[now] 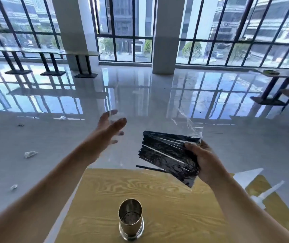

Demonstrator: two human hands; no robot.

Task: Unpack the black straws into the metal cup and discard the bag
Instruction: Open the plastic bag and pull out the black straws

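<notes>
My right hand (204, 160) grips a clear plastic bag (191, 127) full of black straws (168, 155), held in the air beyond the table's far edge. The bag's loose, torn top sticks up above my fingers. One straw juts out at the lower left of the pack. My left hand (109, 126) is stretched forward over the floor with fingers spread; a thin clear strip of plastic (111, 114) shows at its fingertips, and I cannot tell whether it is held. The empty metal cup (131, 219) stands upright on the wooden table (175, 199) near me.
Crumpled bits of clear plastic (30, 153) lie on the glossy floor to the left. White objects (263, 195) rest at the table's right edge. Other tables (80, 53) stand far off by the windows, with a chair and table (280, 74) at the right.
</notes>
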